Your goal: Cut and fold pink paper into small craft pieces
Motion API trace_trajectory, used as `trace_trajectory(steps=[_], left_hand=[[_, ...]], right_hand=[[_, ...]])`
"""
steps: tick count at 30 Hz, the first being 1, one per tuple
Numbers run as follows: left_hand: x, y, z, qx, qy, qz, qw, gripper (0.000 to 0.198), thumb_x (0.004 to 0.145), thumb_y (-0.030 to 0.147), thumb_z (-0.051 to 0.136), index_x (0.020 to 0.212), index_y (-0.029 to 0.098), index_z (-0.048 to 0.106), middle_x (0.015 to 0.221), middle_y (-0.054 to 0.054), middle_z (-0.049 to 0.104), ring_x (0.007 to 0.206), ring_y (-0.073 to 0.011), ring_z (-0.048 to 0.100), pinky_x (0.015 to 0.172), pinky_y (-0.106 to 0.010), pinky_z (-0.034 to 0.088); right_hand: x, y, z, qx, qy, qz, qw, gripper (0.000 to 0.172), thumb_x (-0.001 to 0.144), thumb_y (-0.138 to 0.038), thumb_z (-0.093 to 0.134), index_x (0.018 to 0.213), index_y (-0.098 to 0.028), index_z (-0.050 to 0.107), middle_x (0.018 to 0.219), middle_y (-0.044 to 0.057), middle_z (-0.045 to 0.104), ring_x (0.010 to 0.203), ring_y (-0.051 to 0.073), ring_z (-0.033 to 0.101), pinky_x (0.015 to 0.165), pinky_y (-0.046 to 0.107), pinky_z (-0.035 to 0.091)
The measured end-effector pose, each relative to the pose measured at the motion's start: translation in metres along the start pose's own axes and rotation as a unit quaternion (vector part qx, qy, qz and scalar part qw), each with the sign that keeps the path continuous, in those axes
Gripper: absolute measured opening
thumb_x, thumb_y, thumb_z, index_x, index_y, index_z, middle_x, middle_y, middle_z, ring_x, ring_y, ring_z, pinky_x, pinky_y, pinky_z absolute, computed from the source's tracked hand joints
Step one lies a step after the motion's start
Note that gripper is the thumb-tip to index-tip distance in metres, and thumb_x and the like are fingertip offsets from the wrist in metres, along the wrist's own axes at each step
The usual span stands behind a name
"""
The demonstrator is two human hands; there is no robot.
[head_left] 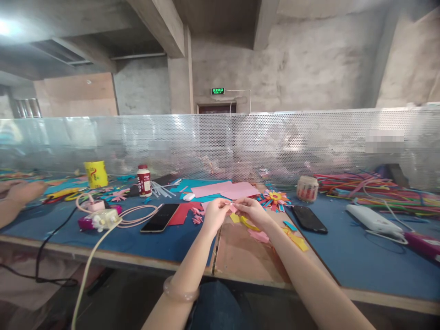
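Note:
My left hand point(216, 216) and my right hand point(253, 213) meet over the middle of the table, both closed in a pinch. Between their fingertips is a small piece of pink paper point(233, 207), mostly hidden by the fingers. Behind them lie pink paper sheets point(213, 189) on blue sheets. Left of my left hand are small cut pink pieces point(197, 219) and red paper point(178, 214). Yellow paper scraps point(297, 240) lie by my right forearm, and a layered paper flower point(275, 198) with a yellow middle sits beyond my right hand.
A phone point(161, 217) and a power strip with cables point(103, 220) lie left. Right are another phone point(309, 219), a jar point(307, 189), a white power bank point(374, 222) and coloured strips point(360, 190). A perforated metal screen point(268, 142) runs behind. Another person's hand point(25, 191) is far left.

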State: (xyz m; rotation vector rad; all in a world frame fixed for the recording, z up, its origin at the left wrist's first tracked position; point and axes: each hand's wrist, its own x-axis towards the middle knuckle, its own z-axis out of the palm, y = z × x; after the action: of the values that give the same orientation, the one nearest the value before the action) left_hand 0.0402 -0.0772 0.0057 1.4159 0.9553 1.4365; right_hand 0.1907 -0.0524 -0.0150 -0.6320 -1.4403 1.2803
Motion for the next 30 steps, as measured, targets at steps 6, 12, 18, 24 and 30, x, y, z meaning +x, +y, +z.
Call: trace_trajectory(steps=[6,12,18,24,30], left_hand=[[-0.002,0.002,0.001,-0.004,0.032,0.000,0.999,0.009,0.069,0.009,0.062,0.076,0.013,0.058,0.066,-0.003,0.064,0.062,-0.0160,0.063,0.061,-0.030,0.054],[0.001,-0.001,-0.003,0.014,0.051,0.015,0.998,0.015,0.066,0.012,0.065,0.080,0.012,0.057,0.069,-0.005,0.065,0.064,-0.0169,0.064,0.061,-0.030,0.054],[0.005,-0.007,-0.006,0.007,0.031,0.027,0.999,0.007,0.065,0.015,0.064,0.070,0.013,0.060,0.070,-0.007,0.067,0.067,-0.0198,0.066,0.065,-0.033,0.054],[0.005,-0.009,-0.007,-0.026,0.029,0.018,0.999,0.012,0.063,0.019,0.065,0.073,0.011,0.064,0.075,-0.010,0.069,0.070,-0.0217,0.067,0.067,-0.036,0.055],[0.004,-0.008,-0.008,-0.037,0.045,0.005,0.998,0.010,0.064,0.018,0.063,0.072,0.011,0.066,0.069,-0.008,0.070,0.064,-0.0209,0.067,0.062,-0.033,0.055]], right_hand=[[0.002,0.002,0.000,-0.028,0.010,-0.015,0.999,0.026,0.061,-0.034,0.076,0.075,-0.015,0.065,0.063,-0.001,0.060,0.057,0.008,0.054,0.054,0.021,0.038],[0.002,0.000,0.000,-0.060,0.014,-0.029,0.998,0.025,0.063,-0.035,0.074,0.073,-0.015,0.063,0.061,-0.002,0.060,0.055,0.008,0.053,0.054,0.021,0.038],[0.002,0.000,-0.001,-0.067,0.014,-0.033,0.997,0.027,0.062,-0.037,0.074,0.074,-0.015,0.063,0.061,-0.001,0.060,0.055,0.009,0.054,0.054,0.022,0.039],[0.003,0.002,-0.002,-0.089,0.022,-0.026,0.995,0.033,0.059,-0.041,0.075,0.076,-0.015,0.064,0.060,-0.001,0.061,0.056,0.010,0.055,0.056,0.023,0.041],[0.001,0.002,0.001,-0.100,0.037,-0.001,0.994,0.038,0.055,-0.040,0.077,0.078,-0.014,0.065,0.068,0.001,0.063,0.062,0.011,0.057,0.063,0.024,0.044]])
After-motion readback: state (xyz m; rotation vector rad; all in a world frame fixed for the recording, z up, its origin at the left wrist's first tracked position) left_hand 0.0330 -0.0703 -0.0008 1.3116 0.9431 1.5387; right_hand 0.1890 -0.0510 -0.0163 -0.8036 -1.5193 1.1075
